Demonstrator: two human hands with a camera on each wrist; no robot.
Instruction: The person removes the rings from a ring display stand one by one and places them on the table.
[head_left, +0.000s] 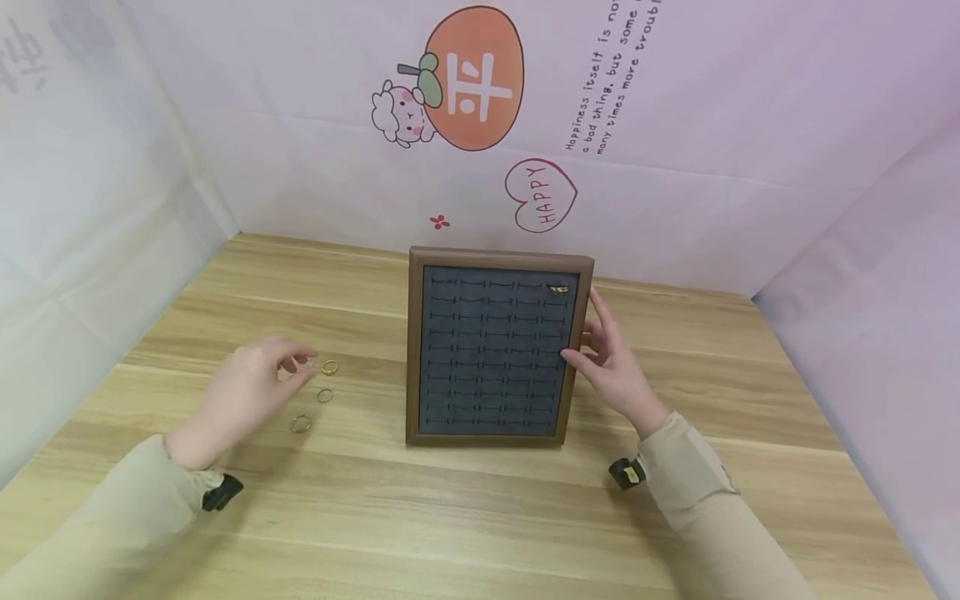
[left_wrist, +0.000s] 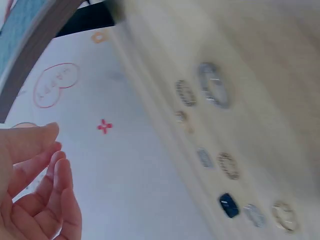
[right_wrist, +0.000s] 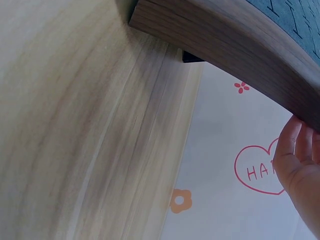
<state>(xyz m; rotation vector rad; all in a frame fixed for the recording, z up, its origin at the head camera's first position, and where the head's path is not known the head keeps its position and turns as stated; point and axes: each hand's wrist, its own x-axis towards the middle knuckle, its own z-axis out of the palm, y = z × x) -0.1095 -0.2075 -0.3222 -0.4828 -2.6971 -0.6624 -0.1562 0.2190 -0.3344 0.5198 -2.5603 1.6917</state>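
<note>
A brown wood-framed ring display board (head_left: 491, 367) stands upright on the table, its dark grey pad lined with rows of slots. A gold ring (head_left: 558, 288) sits in the slot at its top right. My right hand (head_left: 617, 367) grips the board's right edge, thumb on the front and fingers behind. On the left, my left hand (head_left: 251, 387) hovers over the loose rings with fingers loosely bent. Near its fingertips lie a gold ring (head_left: 330, 367), a thin ring (head_left: 325, 396) and another ring (head_left: 300, 424). In the left wrist view, nothing shows between thumb and fingers.
The left wrist view shows several more rings, among them a silver ring (left_wrist: 213, 85) and one with a dark blue stone (left_wrist: 229, 205). A printed white backdrop (head_left: 300, 167) hangs along the table's back edge. The wooden table (head_left: 420, 517) extends in front of the board.
</note>
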